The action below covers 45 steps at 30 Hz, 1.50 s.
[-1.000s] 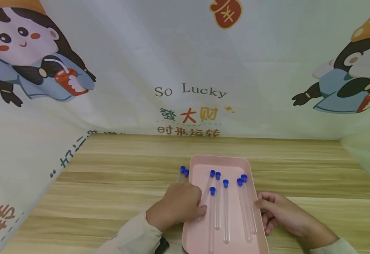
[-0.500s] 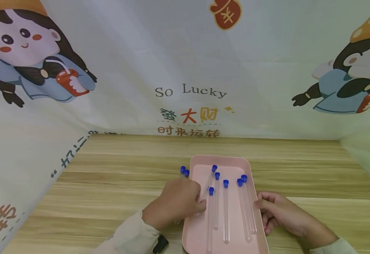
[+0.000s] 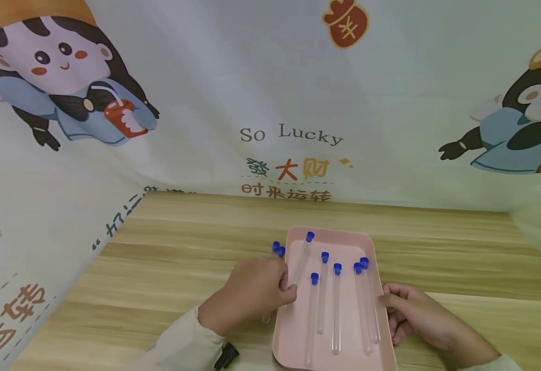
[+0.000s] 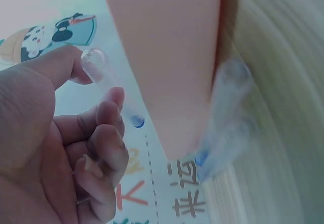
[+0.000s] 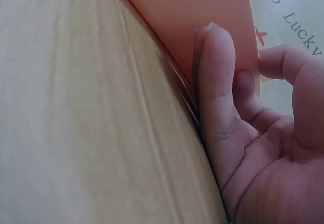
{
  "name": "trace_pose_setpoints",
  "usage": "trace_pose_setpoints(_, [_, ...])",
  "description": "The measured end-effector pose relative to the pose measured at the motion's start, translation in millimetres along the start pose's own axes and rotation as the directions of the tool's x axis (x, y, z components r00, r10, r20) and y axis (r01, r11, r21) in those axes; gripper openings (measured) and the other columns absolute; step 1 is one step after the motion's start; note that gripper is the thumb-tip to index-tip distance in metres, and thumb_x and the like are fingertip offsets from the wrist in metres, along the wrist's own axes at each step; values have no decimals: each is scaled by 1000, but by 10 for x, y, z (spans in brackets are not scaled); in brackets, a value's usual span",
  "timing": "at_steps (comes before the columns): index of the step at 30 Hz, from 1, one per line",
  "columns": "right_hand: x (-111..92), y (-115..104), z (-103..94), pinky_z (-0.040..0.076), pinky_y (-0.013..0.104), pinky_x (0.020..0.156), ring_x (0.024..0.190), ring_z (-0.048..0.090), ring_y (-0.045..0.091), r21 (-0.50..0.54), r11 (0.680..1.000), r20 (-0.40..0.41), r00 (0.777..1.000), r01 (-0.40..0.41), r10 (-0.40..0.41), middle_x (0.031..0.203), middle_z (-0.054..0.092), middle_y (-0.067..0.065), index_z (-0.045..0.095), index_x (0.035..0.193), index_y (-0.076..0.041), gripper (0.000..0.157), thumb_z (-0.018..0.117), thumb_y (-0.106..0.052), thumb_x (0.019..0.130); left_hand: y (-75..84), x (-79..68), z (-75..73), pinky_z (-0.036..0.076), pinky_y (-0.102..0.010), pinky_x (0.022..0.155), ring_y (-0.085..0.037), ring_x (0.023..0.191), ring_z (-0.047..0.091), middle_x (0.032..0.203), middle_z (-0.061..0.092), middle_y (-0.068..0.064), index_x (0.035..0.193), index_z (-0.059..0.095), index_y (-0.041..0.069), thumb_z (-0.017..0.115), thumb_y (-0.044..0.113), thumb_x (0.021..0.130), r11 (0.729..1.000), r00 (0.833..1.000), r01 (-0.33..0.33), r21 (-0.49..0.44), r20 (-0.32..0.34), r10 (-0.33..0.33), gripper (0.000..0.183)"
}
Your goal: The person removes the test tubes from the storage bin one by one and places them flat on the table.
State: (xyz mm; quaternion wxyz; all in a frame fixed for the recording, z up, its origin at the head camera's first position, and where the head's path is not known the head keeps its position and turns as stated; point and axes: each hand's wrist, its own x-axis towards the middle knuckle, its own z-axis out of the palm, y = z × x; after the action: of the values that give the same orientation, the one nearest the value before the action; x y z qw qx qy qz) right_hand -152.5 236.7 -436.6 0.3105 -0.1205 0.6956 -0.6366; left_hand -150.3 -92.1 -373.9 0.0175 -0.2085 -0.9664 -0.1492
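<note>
My left hand (image 3: 252, 291) pinches a clear test tube (image 3: 302, 257) with a blue cap at the left rim of a pink tray (image 3: 344, 355). In the left wrist view, the rounded end of this tube (image 4: 96, 62) sits by the thumb, and its cap points away. Several more blue-capped tubes lie in the tray, among them a middle tube (image 3: 337, 314) and a right-hand tube (image 3: 363, 314). On the tray's right side my right hand (image 3: 419, 317) grips the edge, thumb at the rim and fingers against the outer wall (image 5: 217, 6).
Two capped tubes (image 3: 276, 248) lie on the wooden table (image 3: 182, 242) just left of the tray, partly hidden by the left hand. A printed white cloth (image 3: 205, 93) stands behind and at both sides. A small black object (image 3: 226, 355) shows by the left sleeve.
The left hand has shifted left across the tray's edge with its tube, whose cap now sits nearer the tray's far end. The right hand stays on the tray. The head view has turned slightly.
</note>
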Motion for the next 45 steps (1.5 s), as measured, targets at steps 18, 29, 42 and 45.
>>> trace_pose_setpoints(18, [-41, 7, -72, 55, 27, 55, 59, 64, 9, 17, 1000, 23, 1000, 9, -9, 72, 63, -1, 47, 84, -14, 19, 46, -16, 104, -328, -79, -86, 30, -24, 45, -5, 48, 40, 52, 43, 12, 58, 48, 22, 68, 32, 82, 999, 995, 50, 15, -92, -49, 33])
trace_pose_setpoints(29, [-46, 33, -36, 55, 27, 55, 59, 64, 9, 22, 1000, 19, 1000, 10, -10, 72, 63, -2, 49, 85, -15, 18, 47, -16, 103, -474, -82, -103, 30, -26, 46, -7, 50, 38, 51, 41, 11, 54, 46, 22, 68, 31, 82, 994, 992, 112, 18, -58, -110, 37])
trace_pose_setpoints(42, [-22, 22, -39, 55, 28, 55, 59, 64, 10, 10, 1000, 11, 1000, 12, -12, 74, 63, 0, 49, 86, -14, 18, 47, -16, 103, -517, -73, -85, 30, -29, 48, -9, 49, 41, 50, 43, 10, 54, 47, 21, 69, 35, 84, 988, 989, 144, 60, 36, -146, 40])
trace_pose_setpoints(45, [-18, 28, -42, 55, 28, 54, 59, 63, 10, 8, 1000, 8, 1000, 6, -6, 74, 63, 0, 49, 86, -14, 18, 47, -17, 103, -515, -74, -71, 30, -29, 47, -9, 49, 41, 49, 42, 10, 53, 46, 21, 70, 35, 83, 989, 990, 134, 68, 40, -137, 41])
